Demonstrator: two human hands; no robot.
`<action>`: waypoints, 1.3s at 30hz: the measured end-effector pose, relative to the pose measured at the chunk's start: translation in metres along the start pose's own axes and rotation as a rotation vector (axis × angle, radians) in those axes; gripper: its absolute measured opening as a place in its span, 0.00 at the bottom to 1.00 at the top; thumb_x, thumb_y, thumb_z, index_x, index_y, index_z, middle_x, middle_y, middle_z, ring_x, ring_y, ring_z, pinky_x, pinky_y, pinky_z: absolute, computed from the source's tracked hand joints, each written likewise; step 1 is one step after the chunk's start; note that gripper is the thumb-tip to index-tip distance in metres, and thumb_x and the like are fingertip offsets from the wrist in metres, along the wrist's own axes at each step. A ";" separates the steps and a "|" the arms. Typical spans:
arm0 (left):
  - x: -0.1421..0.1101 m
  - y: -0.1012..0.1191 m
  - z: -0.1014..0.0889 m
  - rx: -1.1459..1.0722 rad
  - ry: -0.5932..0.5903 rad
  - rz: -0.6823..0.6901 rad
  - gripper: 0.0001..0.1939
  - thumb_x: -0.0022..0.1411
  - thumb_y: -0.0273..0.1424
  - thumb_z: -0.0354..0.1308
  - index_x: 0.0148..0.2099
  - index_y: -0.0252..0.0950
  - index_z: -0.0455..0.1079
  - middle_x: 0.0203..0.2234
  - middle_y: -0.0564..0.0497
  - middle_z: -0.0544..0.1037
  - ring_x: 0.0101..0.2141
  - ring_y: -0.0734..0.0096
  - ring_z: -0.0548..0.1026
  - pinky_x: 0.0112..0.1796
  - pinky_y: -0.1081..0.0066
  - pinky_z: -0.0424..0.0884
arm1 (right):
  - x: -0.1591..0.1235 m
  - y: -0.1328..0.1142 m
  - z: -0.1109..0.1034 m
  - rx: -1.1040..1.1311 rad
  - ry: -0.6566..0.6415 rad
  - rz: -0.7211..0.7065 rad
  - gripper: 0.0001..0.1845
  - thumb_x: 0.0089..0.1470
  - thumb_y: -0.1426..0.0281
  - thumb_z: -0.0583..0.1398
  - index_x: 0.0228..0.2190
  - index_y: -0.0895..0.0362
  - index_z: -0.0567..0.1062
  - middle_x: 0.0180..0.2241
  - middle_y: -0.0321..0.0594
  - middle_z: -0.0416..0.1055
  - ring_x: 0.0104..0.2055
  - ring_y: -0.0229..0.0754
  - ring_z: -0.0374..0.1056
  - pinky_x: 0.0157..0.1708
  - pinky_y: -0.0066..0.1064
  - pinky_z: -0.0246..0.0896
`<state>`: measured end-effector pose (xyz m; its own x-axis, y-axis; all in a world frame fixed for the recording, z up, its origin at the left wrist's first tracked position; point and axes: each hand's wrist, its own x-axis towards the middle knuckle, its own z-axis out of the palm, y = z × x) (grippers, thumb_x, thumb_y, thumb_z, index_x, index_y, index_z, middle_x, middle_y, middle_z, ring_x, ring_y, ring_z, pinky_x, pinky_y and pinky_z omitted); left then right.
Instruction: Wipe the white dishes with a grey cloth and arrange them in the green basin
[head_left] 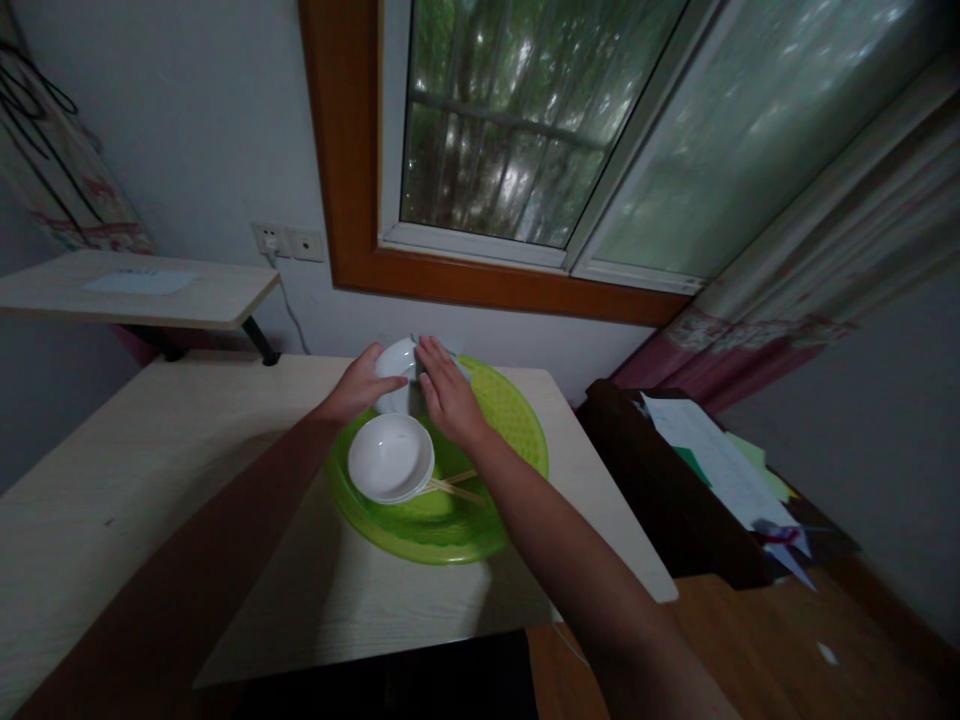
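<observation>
Both hands are up at the far edge of the green tray (529,430), and a white bowl (394,362) sits right between them! The left hand (355,388) has it gripped by the near left side, thumb stretched across toward the middle. Over on the other side, the right hand (454,398) lies against the bowl with fingers straight and close together; whether it pinches anything, I cannot tell, as the back of the hand hides it.

Just nearer than that, on the left part of the tray, a stack of bowls (390,458) stands upright, white, mouths up. Tucked against its right side, there are the chopsticks (459,490), pale and crossing, lying on the tray under the right forearm.

All of it is on the pale wooden bench (97,440), hard by the wall beneath the window (510,140). Back left, a low shelf (217,295) carries a sheet of paper (142,281).
</observation>
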<state>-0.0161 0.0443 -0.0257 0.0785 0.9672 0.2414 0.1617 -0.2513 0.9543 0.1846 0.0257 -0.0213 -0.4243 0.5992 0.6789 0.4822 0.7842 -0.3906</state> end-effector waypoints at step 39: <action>-0.009 0.013 0.002 0.004 -0.077 0.018 0.23 0.46 0.37 0.70 0.39 0.38 0.61 0.29 0.55 0.70 0.29 0.70 0.69 0.32 0.71 0.65 | 0.007 0.005 0.001 -0.144 0.022 -0.052 0.27 0.72 0.70 0.48 0.69 0.47 0.60 0.71 0.41 0.57 0.76 0.45 0.45 0.73 0.55 0.45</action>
<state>-0.0129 0.0327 -0.0156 0.1564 0.9571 0.2439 0.1634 -0.2686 0.9493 0.1831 0.0340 -0.0195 -0.4353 0.5537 0.7099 0.5655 0.7817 -0.2630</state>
